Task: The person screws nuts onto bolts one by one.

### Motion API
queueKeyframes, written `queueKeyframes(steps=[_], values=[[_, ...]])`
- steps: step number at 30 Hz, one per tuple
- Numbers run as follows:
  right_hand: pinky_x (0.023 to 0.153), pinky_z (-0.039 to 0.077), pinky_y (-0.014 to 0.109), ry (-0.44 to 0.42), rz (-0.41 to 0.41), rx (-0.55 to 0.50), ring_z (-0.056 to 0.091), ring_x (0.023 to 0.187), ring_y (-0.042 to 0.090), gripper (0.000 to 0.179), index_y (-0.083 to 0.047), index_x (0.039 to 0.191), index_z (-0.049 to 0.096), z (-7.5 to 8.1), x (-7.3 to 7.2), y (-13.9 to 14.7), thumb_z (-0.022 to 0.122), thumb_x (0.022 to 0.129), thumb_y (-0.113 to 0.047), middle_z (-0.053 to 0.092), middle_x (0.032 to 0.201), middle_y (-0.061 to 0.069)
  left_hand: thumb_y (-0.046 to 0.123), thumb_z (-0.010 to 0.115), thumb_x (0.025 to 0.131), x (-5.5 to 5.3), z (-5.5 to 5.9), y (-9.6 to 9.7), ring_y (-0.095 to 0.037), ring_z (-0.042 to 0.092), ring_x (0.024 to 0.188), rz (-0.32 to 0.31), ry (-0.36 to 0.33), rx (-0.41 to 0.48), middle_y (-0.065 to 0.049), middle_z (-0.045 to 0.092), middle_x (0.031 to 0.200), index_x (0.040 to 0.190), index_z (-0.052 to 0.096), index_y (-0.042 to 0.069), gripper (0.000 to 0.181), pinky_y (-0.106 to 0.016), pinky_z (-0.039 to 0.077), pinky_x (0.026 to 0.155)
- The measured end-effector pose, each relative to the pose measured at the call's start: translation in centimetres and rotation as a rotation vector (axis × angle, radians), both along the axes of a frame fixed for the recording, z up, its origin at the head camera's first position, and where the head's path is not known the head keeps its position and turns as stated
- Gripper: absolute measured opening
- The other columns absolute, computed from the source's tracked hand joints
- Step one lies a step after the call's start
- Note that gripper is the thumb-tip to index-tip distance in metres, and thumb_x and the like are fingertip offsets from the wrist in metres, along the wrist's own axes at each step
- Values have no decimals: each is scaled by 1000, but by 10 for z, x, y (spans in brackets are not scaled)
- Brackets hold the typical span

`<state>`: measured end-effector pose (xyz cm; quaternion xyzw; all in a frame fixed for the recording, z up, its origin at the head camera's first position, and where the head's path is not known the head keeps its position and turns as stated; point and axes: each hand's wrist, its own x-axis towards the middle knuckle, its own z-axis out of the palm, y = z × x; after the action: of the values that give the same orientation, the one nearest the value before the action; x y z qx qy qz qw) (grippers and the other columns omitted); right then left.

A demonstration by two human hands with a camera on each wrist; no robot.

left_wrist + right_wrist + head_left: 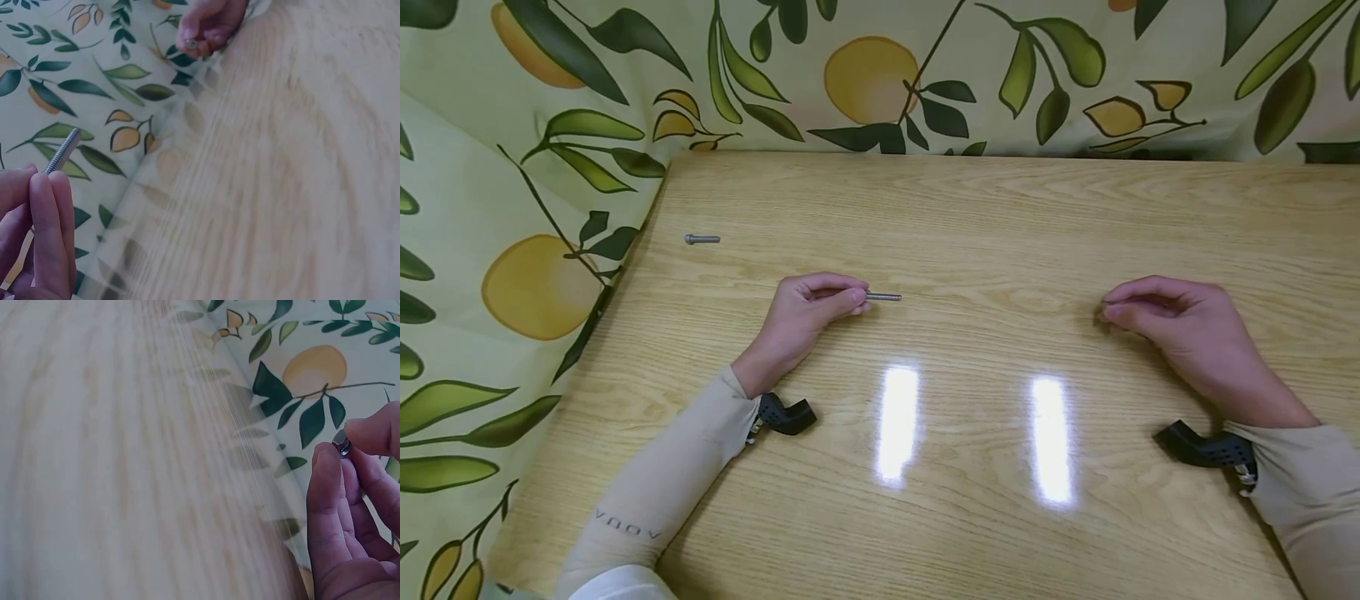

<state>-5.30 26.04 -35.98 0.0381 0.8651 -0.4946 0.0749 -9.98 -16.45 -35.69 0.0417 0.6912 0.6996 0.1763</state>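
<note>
Between thumb and fingers, my left hand (812, 321) pinches a metal bolt (883, 297); its threaded shank sticks out to the right and its head is hidden in the grip. The left wrist view shows the threads of this bolt (62, 151) pointing up and away from the fingertips. Well to the right, my right hand (1187, 329) holds a small metal nut (342, 443) at its fingertips, clearest in the right wrist view. The two hands are far apart above the table. Another bolt (702, 239) lies on the wood, up and left of my left hand.
The light wooden table (970, 217) reflects two bright patches of light between the forearms. A cloth (872, 79) printed with leaves and fruit hangs along the far and left edges. Each wrist carries a black camera mount (786, 414).
</note>
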Motion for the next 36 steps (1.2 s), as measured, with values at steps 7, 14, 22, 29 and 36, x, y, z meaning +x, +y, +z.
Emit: queueKeyframes(steps=[7,14,22,29,36], values=[[70,55,11,-9,45,-69,71,87,-3,33,-2,114,66,3,-1,-9,70,91,-25,76,96,-14,14,72,88,2,-3,9,-12,74,88,-23,-19,30,-3,75,96,113,67,-6,32,-28,61,88],[73,57,12,-3,73,-89,72,88,1,30,-2,113,66,3,-3,-18,69,91,-23,76,97,-12,13,71,89,4,-3,20,-13,74,90,-51,-26,41,-5,74,100,111,67,-6,30,-29,61,89],[72,56,13,4,80,-94,71,87,1,27,-3,111,67,1,-4,-27,68,92,-21,76,95,-13,7,69,89,7,-5,30,-13,74,89,-62,-40,82,-7,73,99,107,67,-7,23,-30,61,89],[72,56,14,-17,100,-105,70,87,3,27,-5,111,67,2,-3,-35,68,92,-24,75,96,-9,3,68,89,9,-7,38,-13,74,86,-65,-58,101,-5,74,96,107,65,-11,23,-29,61,88],[71,57,17,-4,122,-133,71,85,6,26,-3,109,67,2,-4,-42,68,92,-23,76,95,-6,4,69,88,11,-7,46,-15,75,87,-85,-81,110,-3,76,93,108,66,-9,23,-30,61,89]])
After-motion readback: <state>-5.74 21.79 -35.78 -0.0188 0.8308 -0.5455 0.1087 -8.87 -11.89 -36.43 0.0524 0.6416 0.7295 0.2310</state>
